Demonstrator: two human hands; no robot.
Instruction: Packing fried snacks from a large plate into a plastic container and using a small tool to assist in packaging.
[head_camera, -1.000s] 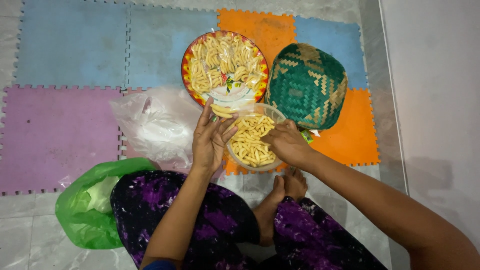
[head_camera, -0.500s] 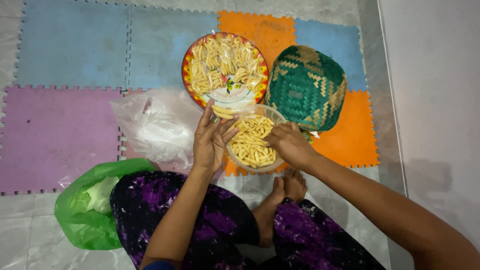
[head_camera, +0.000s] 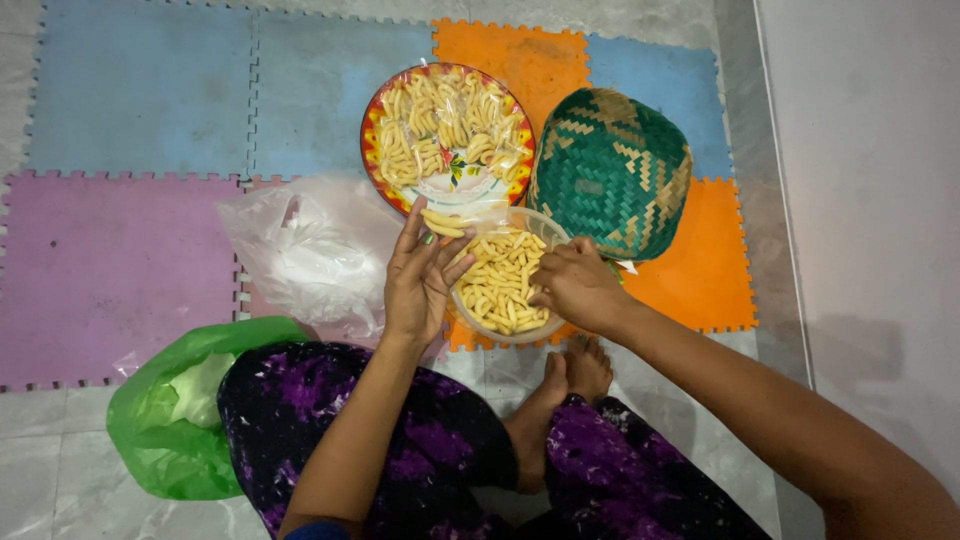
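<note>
The left hand pinches snack sticks in a clear bag above the bowl. The right hand, fingers curled, dips into the bowl's right side, near the plate.

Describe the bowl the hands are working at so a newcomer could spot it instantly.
Start at the green woven basket on the orange mat. Just left of and below it sits a clear bowl of yellow snack sticks, between the left hand and right hand. Unlike the patterned plate above, it is transparent and unwrapped.
</note>
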